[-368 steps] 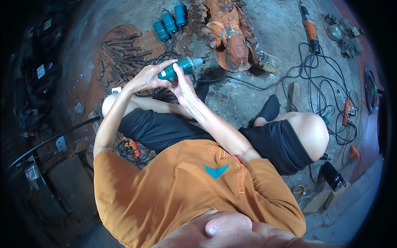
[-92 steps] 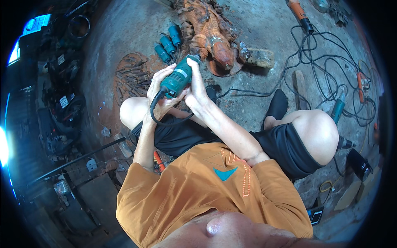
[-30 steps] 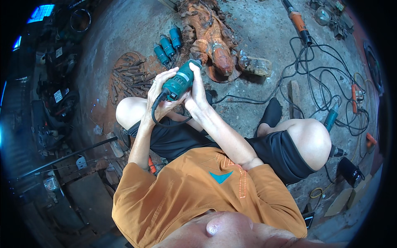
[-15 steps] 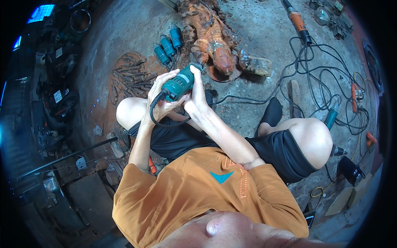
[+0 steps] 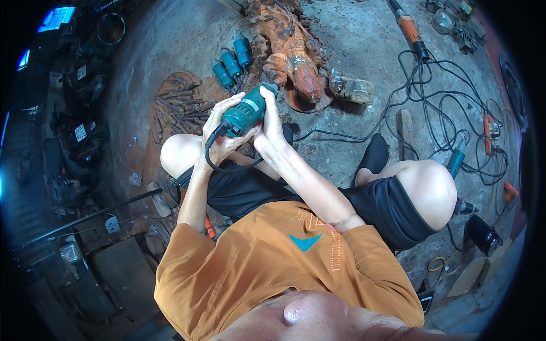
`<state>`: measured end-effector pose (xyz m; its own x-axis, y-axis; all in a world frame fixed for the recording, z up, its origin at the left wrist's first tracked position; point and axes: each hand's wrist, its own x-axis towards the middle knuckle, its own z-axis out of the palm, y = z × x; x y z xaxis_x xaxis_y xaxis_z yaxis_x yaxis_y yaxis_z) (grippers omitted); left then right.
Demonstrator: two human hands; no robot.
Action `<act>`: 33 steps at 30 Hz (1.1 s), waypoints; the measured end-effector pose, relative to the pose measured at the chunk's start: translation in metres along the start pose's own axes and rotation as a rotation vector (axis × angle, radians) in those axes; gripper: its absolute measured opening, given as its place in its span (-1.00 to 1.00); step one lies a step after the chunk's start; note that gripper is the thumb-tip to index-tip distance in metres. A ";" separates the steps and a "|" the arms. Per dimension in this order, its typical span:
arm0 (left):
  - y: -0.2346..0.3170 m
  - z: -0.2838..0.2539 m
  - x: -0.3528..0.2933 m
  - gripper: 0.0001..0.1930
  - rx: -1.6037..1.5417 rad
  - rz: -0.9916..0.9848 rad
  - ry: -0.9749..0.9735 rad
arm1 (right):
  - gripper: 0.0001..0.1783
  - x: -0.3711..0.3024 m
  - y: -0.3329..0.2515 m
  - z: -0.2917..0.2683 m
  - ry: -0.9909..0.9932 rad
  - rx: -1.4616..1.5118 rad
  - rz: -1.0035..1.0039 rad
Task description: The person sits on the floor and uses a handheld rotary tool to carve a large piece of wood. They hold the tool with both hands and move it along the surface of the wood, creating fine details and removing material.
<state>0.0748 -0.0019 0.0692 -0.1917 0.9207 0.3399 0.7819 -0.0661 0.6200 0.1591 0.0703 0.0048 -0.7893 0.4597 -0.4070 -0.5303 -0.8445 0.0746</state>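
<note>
Both hands grip a teal die grinder (image 5: 249, 112) with a black cord at its rear end. My left hand (image 5: 216, 120) wraps round its left side and rear. On the other side, my right hand (image 5: 272, 129) closes round the body, its thumb lying along the top near the front end. The tool tilts up and to the right, toward a reddish-brown carved wooden figure (image 5: 306, 79) on the floor. I cannot tell whether the tool's tip touches the wood. Its cord (image 5: 209, 153) loops down below my left wrist.
Three teal power tools (image 5: 230, 62) lie left of the carving, beside a pile of carving chisels (image 5: 181, 105). At right, black cables (image 5: 441, 108) tangle around an orange-and-black grinder (image 5: 409, 31) and another teal tool (image 5: 456, 159). A wood block (image 5: 355, 91) lies by the carving.
The die grinder and both hands have shifted slightly up and forward. My right thumb has moved a little up and left along its body.
</note>
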 end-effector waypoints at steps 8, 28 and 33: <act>0.002 -0.011 -0.009 -0.32 -0.155 -0.087 0.014 | -0.39 -0.017 0.009 0.011 -0.007 0.030 0.042; -0.024 -0.091 0.011 -0.44 -0.214 -0.541 -0.572 | -0.37 -0.003 0.045 -0.008 0.037 -0.259 0.140; -0.027 -0.089 0.007 -0.12 -0.107 -0.603 -0.716 | -0.33 -0.005 0.049 -0.013 -0.062 -0.339 0.154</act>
<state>-0.0007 -0.0277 0.1180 -0.1080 0.8263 -0.5528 0.6039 0.4962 0.6237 0.1408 0.0234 -0.0014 -0.8745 0.3277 -0.3576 -0.2801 -0.9431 -0.1793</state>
